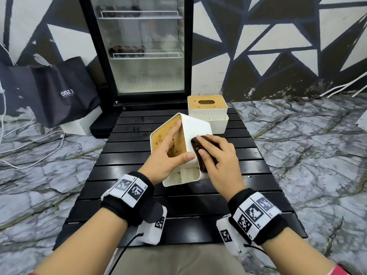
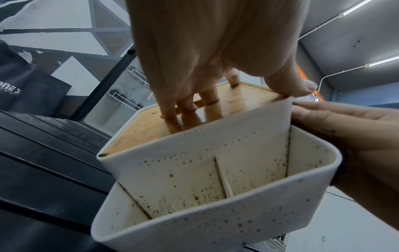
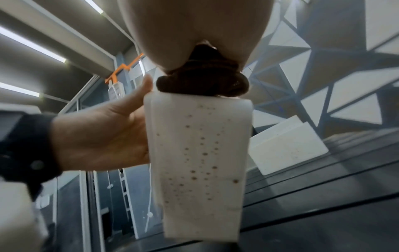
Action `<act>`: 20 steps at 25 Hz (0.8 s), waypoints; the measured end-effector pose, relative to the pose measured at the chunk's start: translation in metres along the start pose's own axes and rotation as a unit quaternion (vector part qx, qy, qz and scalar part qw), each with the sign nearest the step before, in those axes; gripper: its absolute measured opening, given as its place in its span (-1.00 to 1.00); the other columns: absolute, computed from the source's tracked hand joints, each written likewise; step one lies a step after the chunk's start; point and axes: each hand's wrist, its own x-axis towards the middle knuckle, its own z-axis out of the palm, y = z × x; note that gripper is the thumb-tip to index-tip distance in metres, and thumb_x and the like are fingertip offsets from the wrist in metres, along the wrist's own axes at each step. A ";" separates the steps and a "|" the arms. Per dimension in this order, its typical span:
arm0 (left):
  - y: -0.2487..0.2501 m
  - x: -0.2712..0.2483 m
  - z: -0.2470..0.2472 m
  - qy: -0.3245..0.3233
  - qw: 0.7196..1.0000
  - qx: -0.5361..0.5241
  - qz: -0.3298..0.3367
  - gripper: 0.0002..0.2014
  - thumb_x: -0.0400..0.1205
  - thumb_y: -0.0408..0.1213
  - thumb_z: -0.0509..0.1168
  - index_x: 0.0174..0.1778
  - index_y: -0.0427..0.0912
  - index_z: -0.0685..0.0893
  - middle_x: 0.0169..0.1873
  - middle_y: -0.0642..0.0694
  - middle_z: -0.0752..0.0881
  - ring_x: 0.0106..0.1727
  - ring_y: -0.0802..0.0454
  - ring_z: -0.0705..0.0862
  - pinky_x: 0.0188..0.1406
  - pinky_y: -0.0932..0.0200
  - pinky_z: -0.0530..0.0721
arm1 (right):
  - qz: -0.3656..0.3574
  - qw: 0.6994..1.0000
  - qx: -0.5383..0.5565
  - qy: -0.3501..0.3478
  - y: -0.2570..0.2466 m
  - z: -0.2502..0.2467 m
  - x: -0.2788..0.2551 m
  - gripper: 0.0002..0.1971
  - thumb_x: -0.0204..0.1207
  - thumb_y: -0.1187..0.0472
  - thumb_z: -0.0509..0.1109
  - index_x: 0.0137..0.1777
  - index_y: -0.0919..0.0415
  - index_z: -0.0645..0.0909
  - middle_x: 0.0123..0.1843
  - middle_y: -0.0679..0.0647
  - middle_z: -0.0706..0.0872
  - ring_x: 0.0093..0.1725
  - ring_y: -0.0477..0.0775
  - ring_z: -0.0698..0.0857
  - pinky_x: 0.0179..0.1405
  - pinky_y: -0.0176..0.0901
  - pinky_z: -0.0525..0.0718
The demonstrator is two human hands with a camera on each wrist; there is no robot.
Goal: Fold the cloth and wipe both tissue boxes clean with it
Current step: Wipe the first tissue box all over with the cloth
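My left hand (image 1: 170,153) grips the tilted near tissue box (image 1: 195,126), fingers hooked in its slot. My right hand (image 1: 222,157) clutches the folded cloth (image 1: 200,153), pressing it against the box's white side.

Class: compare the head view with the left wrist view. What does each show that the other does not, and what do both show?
Head view only: the brown cloth pressed on the tilted tissue box by the right hand, and the second tissue box upright behind. Left wrist view only: brown specks inside the box's side compartments. Both: the left hand gripping the box, fingers on its wooden lid.
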 end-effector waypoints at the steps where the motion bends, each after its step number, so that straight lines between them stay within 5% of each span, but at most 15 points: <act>1: 0.001 0.000 0.001 -0.005 1.000 -0.002 0.003 -0.09 0.41 -0.10 0.44 0.61 0.24 0.07 0.53 0.00 0.40 0.48 0.15 0.46 0.44 0.20 0.48 | -0.014 1.000 0.004 -0.001 -0.002 0.001 0.000 -0.65 0.56 0.02 0.17 0.33 -0.07 0.55 0.28 0.01 0.58 0.15 -0.01 0.42 0.23 -0.62 0.22; 6: 0.002 0.004 0.000 -0.009 1.000 -0.004 -0.006 -0.09 0.39 -0.06 0.46 0.59 0.29 0.09 0.51 -0.04 0.42 0.50 0.07 0.44 0.49 0.08 0.45 | 0.000 0.999 0.035 -0.001 -0.002 0.001 0.015 -0.67 0.55 0.10 0.23 0.30 -0.04 0.58 0.26 0.02 0.59 0.20 0.08 0.48 0.24 -0.65 0.20; 16: 0.002 0.003 0.000 -0.011 1.000 -0.013 -0.010 -0.09 0.40 -0.13 0.45 0.61 0.25 0.08 0.46 0.03 0.45 0.44 0.21 0.48 0.35 0.36 0.51 | -0.016 0.999 0.038 -0.008 -0.001 -0.001 0.017 -0.67 0.53 0.10 0.28 0.28 -0.03 0.59 0.24 -0.05 0.57 0.21 0.10 0.50 0.27 -0.64 0.21; 20: -0.004 0.005 -0.007 -0.008 1.000 -0.006 -0.011 -0.04 0.40 -0.08 0.53 0.62 0.28 0.07 0.45 0.00 0.49 0.42 0.13 0.52 0.42 0.15 0.52 | -0.038 0.999 0.019 -0.024 0.002 -0.004 0.002 -0.67 0.54 0.05 0.27 0.30 -0.07 0.58 0.28 -0.01 0.58 0.22 0.06 0.49 0.31 -0.59 0.23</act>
